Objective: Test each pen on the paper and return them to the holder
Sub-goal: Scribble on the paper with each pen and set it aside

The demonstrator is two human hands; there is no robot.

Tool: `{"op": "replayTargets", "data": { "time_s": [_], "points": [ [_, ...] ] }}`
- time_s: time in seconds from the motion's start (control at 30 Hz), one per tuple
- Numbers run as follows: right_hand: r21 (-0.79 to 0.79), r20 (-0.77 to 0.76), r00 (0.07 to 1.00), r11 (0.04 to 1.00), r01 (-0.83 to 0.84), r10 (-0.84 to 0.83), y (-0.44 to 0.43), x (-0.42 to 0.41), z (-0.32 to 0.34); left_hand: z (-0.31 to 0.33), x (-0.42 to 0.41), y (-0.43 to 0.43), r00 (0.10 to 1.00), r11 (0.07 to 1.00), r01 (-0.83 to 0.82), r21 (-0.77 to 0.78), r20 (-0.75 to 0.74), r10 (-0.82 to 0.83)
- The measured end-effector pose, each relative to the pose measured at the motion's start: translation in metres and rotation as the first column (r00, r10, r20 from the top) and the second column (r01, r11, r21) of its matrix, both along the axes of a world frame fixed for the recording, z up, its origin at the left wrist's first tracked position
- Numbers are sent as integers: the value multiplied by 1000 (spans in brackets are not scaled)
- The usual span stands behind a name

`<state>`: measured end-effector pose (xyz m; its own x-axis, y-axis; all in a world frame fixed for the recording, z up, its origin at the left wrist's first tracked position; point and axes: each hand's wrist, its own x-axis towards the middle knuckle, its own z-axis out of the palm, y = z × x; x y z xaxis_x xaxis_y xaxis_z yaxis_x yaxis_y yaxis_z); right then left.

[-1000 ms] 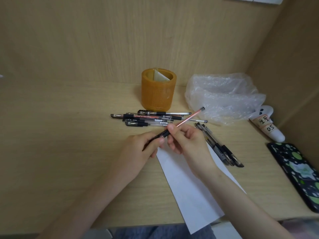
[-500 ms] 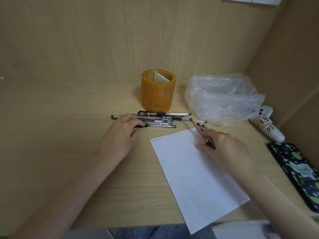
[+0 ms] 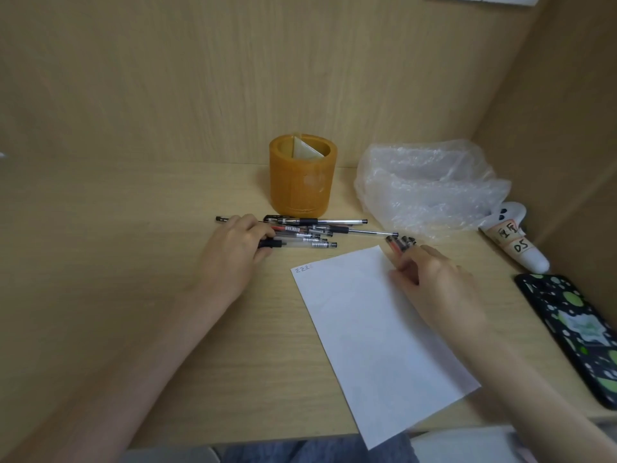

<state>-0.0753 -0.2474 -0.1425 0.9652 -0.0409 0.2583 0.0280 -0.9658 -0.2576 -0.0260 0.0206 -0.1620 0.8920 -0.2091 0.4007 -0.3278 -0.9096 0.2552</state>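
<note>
An orange round pen holder (image 3: 303, 177) stands at the back of the desk. In front of it lies a pile of several pens (image 3: 317, 230). My left hand (image 3: 235, 252) rests on the pile's left end, fingers closed around a clear pen with a black grip (image 3: 300, 243). A white sheet of paper (image 3: 377, 332) lies slanted in front, with small marks at its top left corner. My right hand (image 3: 434, 279) lies at the sheet's top right corner, over a second group of pens (image 3: 400, 243) whose ends stick out past my fingers.
A crumpled clear plastic bag (image 3: 427, 185) sits right of the holder. A white controller with labels (image 3: 510, 237) lies by the right wall. A black phone with green spots (image 3: 574, 332) lies at the right edge. Wooden walls close the back and right.
My hands, together on a red pen a second ago, have separated. The right hand set that pen with the group at right; the left hand reached the pile and closed on a pen.
</note>
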Motion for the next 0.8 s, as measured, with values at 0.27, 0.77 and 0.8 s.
{"op": "replayTargets", "data": {
  "time_s": [0.27,0.77,0.8],
  "points": [
    [362,-51,986,923,-130,159,33,3,1,-2,-4,5,999,998,43,-56,1,-43],
    [999,0,888,34,-17,461,74,21,6,24,-41,-34,952,817,134,-561,-156,-263],
    [997,21,893,61,-55,450,75,23,5,23,-42,-36,933,822,130,-554,-213,-291]
  ]
}}
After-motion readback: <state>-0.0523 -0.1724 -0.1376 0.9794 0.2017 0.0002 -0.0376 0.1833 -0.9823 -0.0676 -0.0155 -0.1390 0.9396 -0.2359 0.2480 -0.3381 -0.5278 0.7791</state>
